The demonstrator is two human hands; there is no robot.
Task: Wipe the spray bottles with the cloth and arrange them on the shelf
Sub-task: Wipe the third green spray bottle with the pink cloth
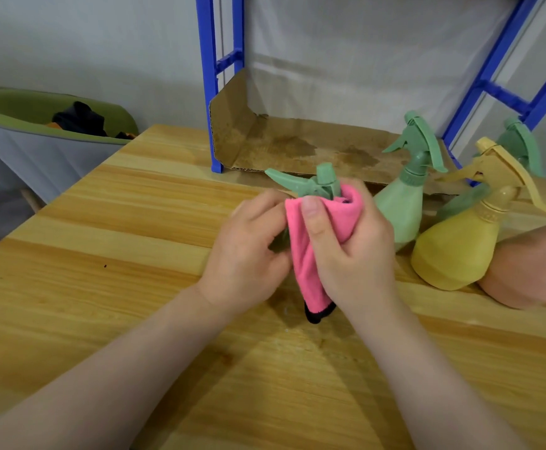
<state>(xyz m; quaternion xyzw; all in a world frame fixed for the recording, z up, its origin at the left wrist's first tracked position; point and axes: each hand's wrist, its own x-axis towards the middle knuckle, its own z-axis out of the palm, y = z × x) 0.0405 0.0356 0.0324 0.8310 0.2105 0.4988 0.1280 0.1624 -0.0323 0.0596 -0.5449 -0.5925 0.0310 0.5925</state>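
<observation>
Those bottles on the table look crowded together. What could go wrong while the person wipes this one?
1. The right hand, wrapping the pink cloth round the green bottle, is beside two standing bottles: the pale green bottle and the yellow bottle. A wide wipe could tip them.
2. The left hand holds the green bottle low; its grip might slip.
3. The cardboard on the shelf looks stained, possibly damp.

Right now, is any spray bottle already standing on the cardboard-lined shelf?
No: the cardboard on the shelf holds no bottle, and the green bottle and yellow bottle stand on the table.
</observation>
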